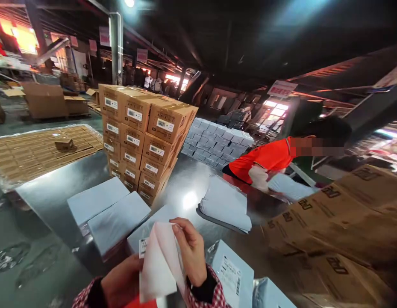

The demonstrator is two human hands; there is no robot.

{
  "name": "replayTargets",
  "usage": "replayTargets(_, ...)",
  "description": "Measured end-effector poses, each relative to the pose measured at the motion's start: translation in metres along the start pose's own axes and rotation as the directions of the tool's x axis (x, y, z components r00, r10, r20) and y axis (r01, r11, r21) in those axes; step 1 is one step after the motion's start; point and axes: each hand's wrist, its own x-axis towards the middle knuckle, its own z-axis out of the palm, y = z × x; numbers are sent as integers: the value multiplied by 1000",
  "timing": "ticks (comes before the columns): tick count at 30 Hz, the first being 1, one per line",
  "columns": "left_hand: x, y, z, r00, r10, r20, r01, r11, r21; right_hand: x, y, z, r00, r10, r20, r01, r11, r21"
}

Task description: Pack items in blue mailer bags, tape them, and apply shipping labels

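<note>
The left hand (123,280) steadies a white label sheet (160,265) from below while the right hand (190,250) pinches its top edge, peeling, over grey parcels (118,222) on the counter (51,192).

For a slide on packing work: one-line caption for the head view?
Both hands, left hand and right hand, hold a white label sheet over grey parcels.

Glossy metal table (57,188), matt cardboard boxes (143,128)
</note>
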Motion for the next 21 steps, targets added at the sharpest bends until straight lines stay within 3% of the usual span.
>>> replayTargets(2, -2, 19, -11, 992, 22, -124, -27, 999, -40, -7, -6, -12, 996, -62, 65, 57, 996, 75)
replayTargets(3, -3, 35, -17, 970, 83, -229, -93, 995, -32, -9, -9, -19, 982, -103, 156, 83, 988, 128)
replayTargets(4, -3, 54, -23, 930, 173, -324, -183, 983, 0, -9, -11, -26, 943, -141, 301, 89, 980, 180)
replayTargets(5, -3, 75, -27, 888, 269, -373, -271, 961, 47, -9, -13, -31, 868, -167, 469, 68, 973, 220)
replayTargets(6, -3, 95, -29, 850, 365, -379, -353, 930, 102, -7, -13, -34, 780, -177, 600, 35, 970, 242)
replayTargets(7, -3, 114, -30, 823, 448, -350, -423, 894, 151, -5, -11, -32, 730, -166, 663, -2, 970, 245)
replayTargets(8, -4, 131, -29, 805, 511, -302, -473, 860, 192, -1, -7, -26, 748, -137, 650, -34, 969, 244)
replayTargets(10, -5, 156, -26, 786, 576, -224, -518, 812, 271, 8, 3, 0, 888, -56, 457, -74, 962, 262)
replayTargets(11, -5, 166, -26, 788, 583, -197, -512, 799, 316, 14, 8, 19, 933, -25, 358, -80, 958, 277)
replayTargets(12, -6, 175, -26, 792, 585, -172, -501, 785, 365, 20, 12, 40, 949, -9, 314, -86, 954, 287)
replayTargets(16, -15, 206, -41, 853, 519, -41, -427, 743, 516, 38, 13, 123, 944, -44, 326, -28, 977, 213)
replayTargets(18, -21, 222, -52, 894, 448, 12, -381, 746, 546, 40, 6, 152, 962, -85, 259, 63, 994, 95)
replayTargets(21, -27, 238, -68, 929, 366, 51, -329, 755, 568, 38, -6, 179, 978, -158, 139, 171, 981, -91)
